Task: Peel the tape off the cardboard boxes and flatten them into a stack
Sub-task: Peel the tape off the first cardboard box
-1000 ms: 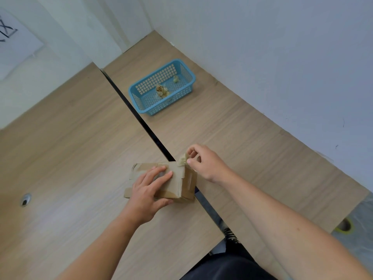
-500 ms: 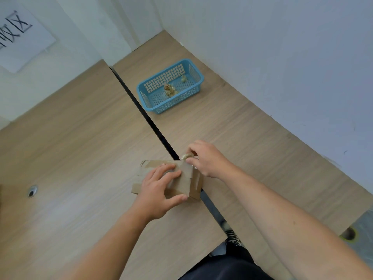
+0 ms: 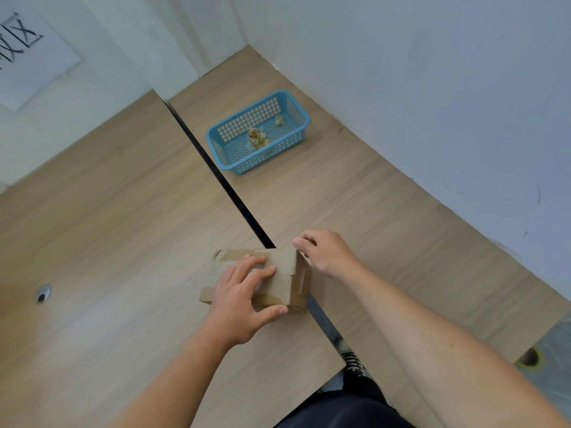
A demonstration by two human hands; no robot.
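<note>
- Your left hand (image 3: 244, 293) presses down on the box (image 3: 279, 281), fingers spread flat over its top and thumb hooked round the near side, so it is clamped on the cardboard.
- Your right hand (image 3: 324, 251) sits at the box's far right corner with fingertips (image 3: 298, 242) pinched together; whether they hold tape, you cannot tell from this view.
- Box position: it rests on the left table (image 3: 102, 230), right at the dark gap (image 3: 228, 193) between the two tables, its right end reaching over that gap.
- Tape (image 3: 230, 256) lies along the far left part of the box top, partly under your left fingers.
- Well beyond, on the right table (image 3: 386, 217) near the wall, a blue basket (image 3: 221, 149) holds crumpled wads (image 3: 258, 138).
</note>
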